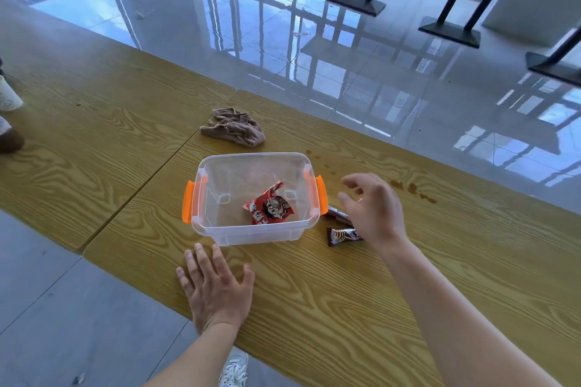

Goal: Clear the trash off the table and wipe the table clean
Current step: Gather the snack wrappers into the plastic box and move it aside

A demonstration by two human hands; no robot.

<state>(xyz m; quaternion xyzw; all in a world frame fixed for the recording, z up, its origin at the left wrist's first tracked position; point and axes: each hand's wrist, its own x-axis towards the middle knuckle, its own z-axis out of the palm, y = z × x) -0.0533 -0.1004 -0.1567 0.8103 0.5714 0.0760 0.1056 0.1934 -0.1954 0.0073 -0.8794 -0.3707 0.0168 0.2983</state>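
Table (408, 286) bears bin (251, 231), cloth (234, 127), wrappers (344, 235), stains (412, 188)

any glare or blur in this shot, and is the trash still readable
Head view: strong window glare on the glossy floor; wide-angle bending at the table edges; right hand slightly motion-blurred; red wrapper in the clear bin is sharp.

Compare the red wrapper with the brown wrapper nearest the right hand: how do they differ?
The red wrapper lies inside the clear bin; the brown wrapper lies on the table, outside the bin. The red one is crumpled and bulky; the brown one is flat and narrow. The right hand hovers open over the brown one; nothing touches the red. Both are snack trash.
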